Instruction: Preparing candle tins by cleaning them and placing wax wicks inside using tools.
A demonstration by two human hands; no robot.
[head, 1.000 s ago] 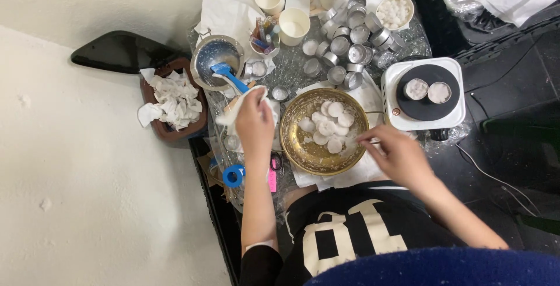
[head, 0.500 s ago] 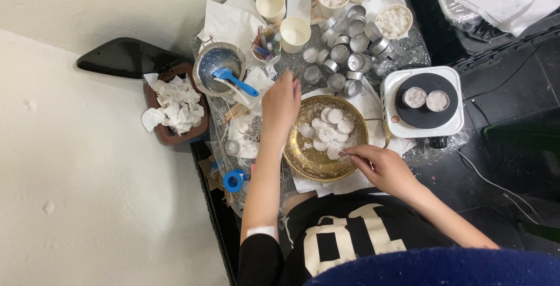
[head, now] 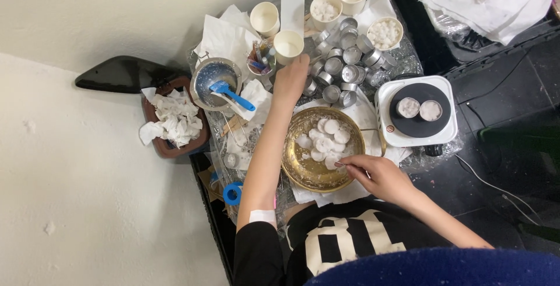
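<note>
Two bare hands work over a crowded tabletop in the head view. Reaching far forward, the left hand [head: 290, 80] has its fingers curled down among the small metal tins [head: 344, 64], just beside a cream paper cup [head: 288, 45]; whether it pinches a tin cannot be told, since the fingertips are hidden behind the back of the hand. Nearer the body, the right hand [head: 376, 175] rests at the near rim of the brass bowl [head: 303, 172], fingers loosely drawn together and pointing toward the white wax discs [head: 325, 140] that lie in the bowl; it grips nothing that can be seen.

Room is tight. Tins stand almost touching just beyond the bowl, and a white hot plate [head: 415, 114] with two filled tins on its dark top sits just right of it. To the left, a metal pot with a blue spatula [head: 231, 93] is hemmed in by crumpled paper. A brown tray of white tissue [head: 172, 121] sits off the left edge of the table.

Below the bowl, the person's dark shirt covers the near table edge. A blue tape roll [head: 233, 193] shows by the left forearm. Cloth at the top right is cut off by the frame.
</note>
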